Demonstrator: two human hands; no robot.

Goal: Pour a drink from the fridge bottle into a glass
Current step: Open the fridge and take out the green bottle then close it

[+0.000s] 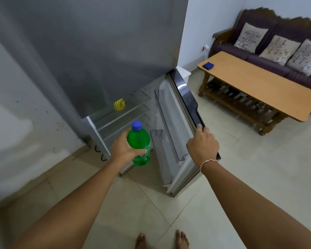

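Bare feet [162,239] are standing near on the tiled floor [223,177]. Fridge [90,56] is standing at far left, its lower door [180,130] hanging open. Right hand [202,146] is clenching the door's top edge. Left hand [123,149] is wrapping the upright green bottle [139,141], thumb across its near face. Risk: condensation letting the bottle slip. No glass is showing.

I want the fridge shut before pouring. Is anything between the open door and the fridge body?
Yes. The left hand holds the green bottle in the gap before the shelves, in the path of the door gripped by the right hand.
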